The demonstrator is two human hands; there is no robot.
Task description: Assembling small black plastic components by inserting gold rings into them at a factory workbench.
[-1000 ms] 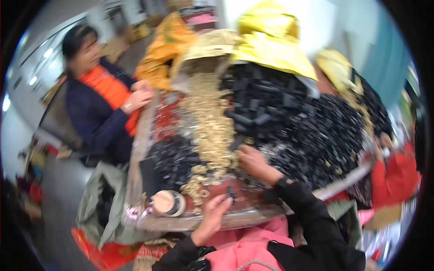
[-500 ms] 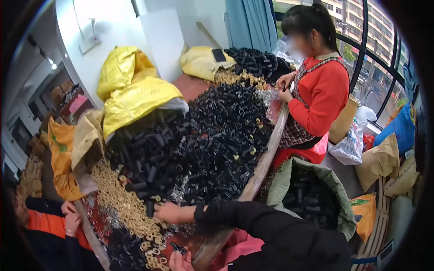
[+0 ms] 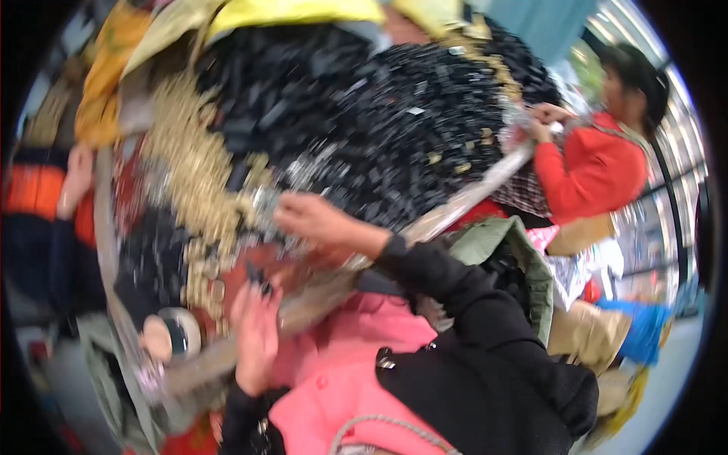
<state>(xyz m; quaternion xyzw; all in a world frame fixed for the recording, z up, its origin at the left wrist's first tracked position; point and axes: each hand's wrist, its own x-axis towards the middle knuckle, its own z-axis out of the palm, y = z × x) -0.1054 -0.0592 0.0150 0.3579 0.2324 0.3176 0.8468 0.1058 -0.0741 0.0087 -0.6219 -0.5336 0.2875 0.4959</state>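
Note:
My left hand (image 3: pixel 258 330) is near the table's front edge. Its fingers pinch a small black plastic part (image 3: pixel 259 276), blurred by motion. Farther up and to the right, my right hand (image 3: pixel 322 222) is closed, fingertips together over the small silvery pieces (image 3: pixel 265 203); whatever is between them cannot be made out. Past its fingertips lies a heap of small beige rings (image 3: pixel 186 155). A large pile of black plastic parts (image 3: pixel 409 125) covers the middle and back of the table.
A person in red (image 3: pixel 588 171) works at the table's right edge; another person's hand (image 3: pixel 77 178) shows at the left. A tape roll (image 3: pixel 182 334) lies at the near left corner. An open green sack (image 3: pixel 535 265) stands right of the wooden table edge (image 3: pixel 470 193).
The view has swung downward, bringing my torso and left forearm into sight. My right hand has left the black tube by the beige rings; my left hand still pinches its black part.

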